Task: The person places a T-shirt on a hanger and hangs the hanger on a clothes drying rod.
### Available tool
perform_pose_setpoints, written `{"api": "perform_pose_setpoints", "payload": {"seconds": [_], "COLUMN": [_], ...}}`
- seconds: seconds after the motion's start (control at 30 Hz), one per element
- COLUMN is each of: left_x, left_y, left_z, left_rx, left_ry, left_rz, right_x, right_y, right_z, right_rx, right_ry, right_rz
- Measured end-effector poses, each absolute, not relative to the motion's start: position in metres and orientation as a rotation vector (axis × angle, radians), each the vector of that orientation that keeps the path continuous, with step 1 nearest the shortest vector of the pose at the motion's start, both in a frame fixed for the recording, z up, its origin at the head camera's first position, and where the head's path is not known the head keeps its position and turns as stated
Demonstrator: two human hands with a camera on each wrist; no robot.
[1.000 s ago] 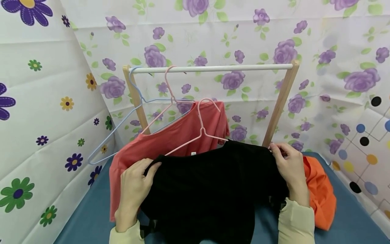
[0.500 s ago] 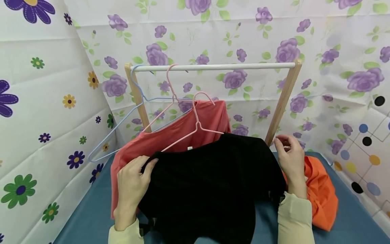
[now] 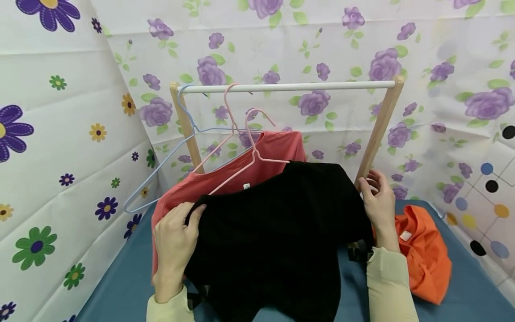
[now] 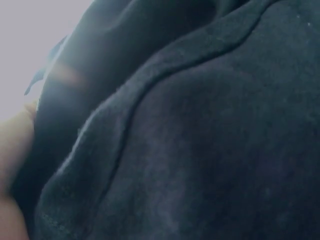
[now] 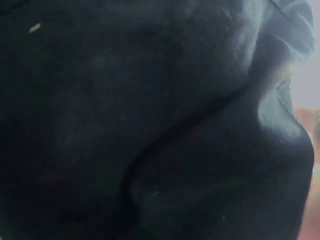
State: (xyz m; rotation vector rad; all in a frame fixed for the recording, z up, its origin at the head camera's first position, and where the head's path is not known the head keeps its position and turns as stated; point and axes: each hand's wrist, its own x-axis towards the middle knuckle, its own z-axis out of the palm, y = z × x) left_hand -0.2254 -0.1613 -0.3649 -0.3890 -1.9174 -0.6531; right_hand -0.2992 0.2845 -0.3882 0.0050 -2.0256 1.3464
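Note:
A black T-shirt (image 3: 277,232) is on a pink hanger (image 3: 254,153) whose hook rises free of the rack's rod. My left hand (image 3: 175,246) pinches the shirt's left shoulder between thumb and fingers. Beside the sleeve on the other side is my right hand (image 3: 379,205), fingers loosely bent, with no cloth seen between them. Black cloth (image 4: 210,140) fills most of the left wrist view, and likewise the fabric (image 5: 150,100) in the right wrist view. Behind the black shirt, a coral shirt (image 3: 181,190) hangs from another pink hanger (image 3: 229,107) on the rod.
A blue hanger (image 3: 157,170) hangs at the left end of the white rod (image 3: 297,86). Wooden posts (image 3: 378,134) hold the rod. At right, a bunched orange garment (image 3: 426,259) lies on the blue tabletop (image 3: 116,277). Floral sheets (image 3: 289,49) stand around the table.
The black shirt and its hanger have risen and shifted slightly left, the hook nearing the rod. My right hand has let go of the shirt's shoulder. The left keeps its pinch.

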Motion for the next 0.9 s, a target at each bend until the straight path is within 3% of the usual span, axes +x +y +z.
{"api": "perform_pose_setpoints", "payload": {"seconds": [0.37,0.9], "left_x": [-0.220,-0.227], "left_y": [-0.162,-0.161], "left_z": [-0.360,-0.342], "left_rx": [-0.354,-0.336], "left_ry": [-1.938,-1.906], "left_rz": [-0.639,-0.598], "right_x": [-0.333,-0.338], "right_y": [0.290,0.287], "right_z": [-0.400,-0.405], "right_rx": [0.133,0.079], "right_ry": [-1.976,-1.924], "right_rz": [1.194,1.085]}}
